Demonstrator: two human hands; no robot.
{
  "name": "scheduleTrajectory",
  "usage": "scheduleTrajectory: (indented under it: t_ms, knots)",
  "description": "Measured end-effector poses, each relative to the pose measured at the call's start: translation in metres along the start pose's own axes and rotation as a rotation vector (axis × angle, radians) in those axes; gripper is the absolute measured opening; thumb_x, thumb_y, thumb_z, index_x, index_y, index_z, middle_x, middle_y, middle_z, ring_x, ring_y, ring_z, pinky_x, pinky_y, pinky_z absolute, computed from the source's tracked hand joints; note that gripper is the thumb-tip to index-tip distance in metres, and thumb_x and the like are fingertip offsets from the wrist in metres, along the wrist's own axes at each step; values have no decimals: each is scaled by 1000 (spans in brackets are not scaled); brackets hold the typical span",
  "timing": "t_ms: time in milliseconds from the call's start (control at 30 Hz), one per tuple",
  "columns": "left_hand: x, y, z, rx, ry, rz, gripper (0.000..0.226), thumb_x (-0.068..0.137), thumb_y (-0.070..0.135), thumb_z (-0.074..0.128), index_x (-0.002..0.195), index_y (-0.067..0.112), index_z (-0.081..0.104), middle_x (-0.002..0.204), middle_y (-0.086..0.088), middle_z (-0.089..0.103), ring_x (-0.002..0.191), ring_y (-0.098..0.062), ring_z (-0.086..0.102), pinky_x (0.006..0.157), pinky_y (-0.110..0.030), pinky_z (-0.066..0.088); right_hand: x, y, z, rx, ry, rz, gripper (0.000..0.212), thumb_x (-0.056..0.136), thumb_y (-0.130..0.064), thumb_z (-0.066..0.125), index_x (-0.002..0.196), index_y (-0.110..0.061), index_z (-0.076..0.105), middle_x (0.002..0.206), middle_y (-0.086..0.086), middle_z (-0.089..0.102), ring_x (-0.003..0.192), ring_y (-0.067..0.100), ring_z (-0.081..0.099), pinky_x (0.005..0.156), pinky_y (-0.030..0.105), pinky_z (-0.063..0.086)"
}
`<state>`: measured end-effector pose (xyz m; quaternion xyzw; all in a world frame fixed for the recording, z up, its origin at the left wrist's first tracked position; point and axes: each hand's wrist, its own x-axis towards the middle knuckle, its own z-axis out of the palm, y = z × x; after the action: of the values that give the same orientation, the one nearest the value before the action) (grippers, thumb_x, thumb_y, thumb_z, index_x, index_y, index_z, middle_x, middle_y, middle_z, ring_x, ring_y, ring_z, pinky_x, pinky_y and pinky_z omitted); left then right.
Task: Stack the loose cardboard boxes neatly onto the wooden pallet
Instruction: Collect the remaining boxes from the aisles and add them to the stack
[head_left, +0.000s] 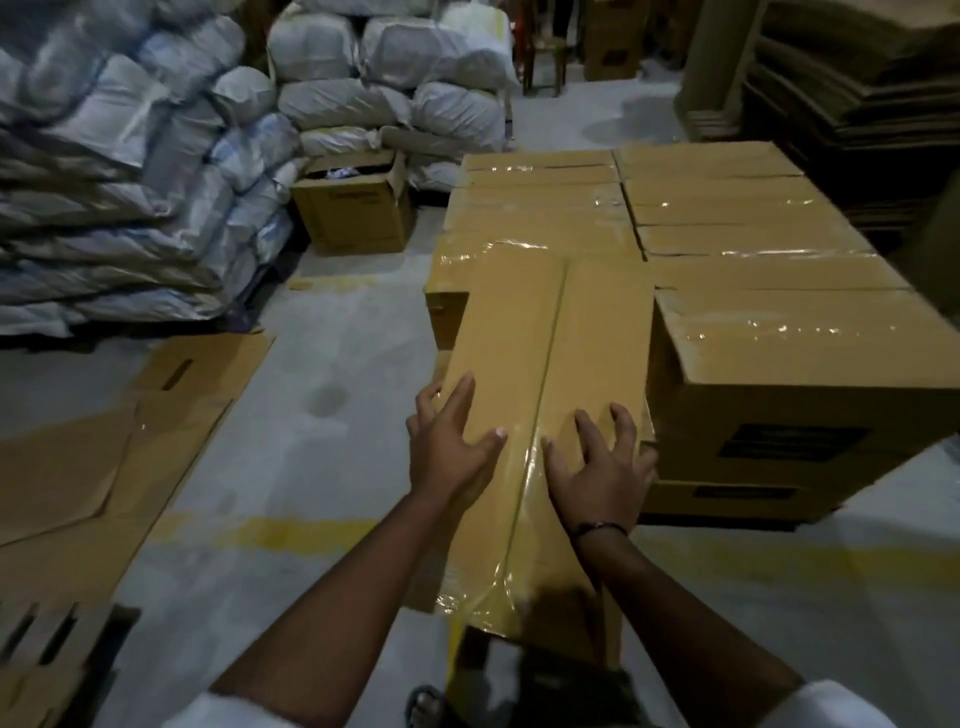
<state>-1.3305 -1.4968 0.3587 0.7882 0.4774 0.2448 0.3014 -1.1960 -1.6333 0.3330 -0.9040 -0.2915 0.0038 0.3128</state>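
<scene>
Fingers (460, 395) spread and slightly bent on both hands, pressing flat, gripping nothing. Lower left of frame: flattened cardboard sheets (104, 441) on the floor. Centre: left hand (447, 447) on the left flap of a long taped box (545, 338), right hand (597, 467) on the right flap. Far end seemingly resting on the stacked boxes (727, 218), centre right; no sight of the wooden pallet beneath. Best handled by pushing evenly with both palms, straight forward, edge flush against the neighbouring box (805, 374).
</scene>
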Motion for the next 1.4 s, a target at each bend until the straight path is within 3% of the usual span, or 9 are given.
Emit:
scheduleTrajectory:
  t_ms: [267,433,567,733,800,1067,1200,1333,1400]
  knots:
    - [154,3,-51,83,-389,315,80,82,54,76,150,58,33,162,13,16,147,-30,22,109,-51,41,37,-89,52,-4,94,310,59,89,-65,55,143,-43,50,162,-7,20,120,32,36,101,46,35]
    - [224,14,-47,97,-599,430,78,84,50,74,148,62,31,164,22,10,153,-30,11,113,-56,32,65,-114,87,33,157,465,58,91,-64,52,145,-44,47,163,-8,16,116,31,34,101,45,40]
    - [277,18,-33,62,-658,512,76,83,45,74,146,62,35,161,27,13,150,-23,14,112,-53,34,89,-132,118,49,226,543,57,92,-59,55,146,-40,48,163,-4,18,121,31,32,103,45,36]
    - [344,13,-21,51,-731,571,74,82,42,76,145,59,41,159,24,17,144,-21,21,104,-39,33,118,-164,154,69,244,664,63,89,-64,51,147,-41,46,163,-4,15,125,38,33,105,48,37]
    - [369,15,-20,58,-752,636,74,82,44,75,146,58,41,159,21,20,143,-21,23,103,-38,32,128,-174,162,60,235,653,68,85,-68,44,149,-42,44,163,-5,14,130,40,32,107,51,37]
    - [435,2,-1,36,-907,740,72,85,43,76,147,56,41,158,19,20,141,-23,23,100,-40,31,148,-213,199,23,288,773,66,88,-62,51,150,-39,43,164,-2,12,128,39,32,101,45,39]
    - [464,-4,19,41,-1000,836,73,84,42,79,147,53,43,161,9,20,142,-31,25,104,-40,29,163,-235,220,-30,366,884,62,89,-61,51,147,-43,40,163,-7,7,134,41,25,110,51,36]
    - [495,-21,33,60,-1142,919,80,75,56,74,148,54,42,164,1,19,149,-32,24,116,-46,25,169,-265,242,-78,422,1002,60,88,-60,54,145,-42,44,163,-6,10,130,41,29,110,50,34]
    - [509,-30,36,64,-1209,966,78,79,50,78,149,51,42,164,-3,19,151,-31,24,119,-46,21,170,-278,255,-54,448,1030,62,86,-60,56,144,-41,46,162,-6,11,131,39,29,111,50,34]
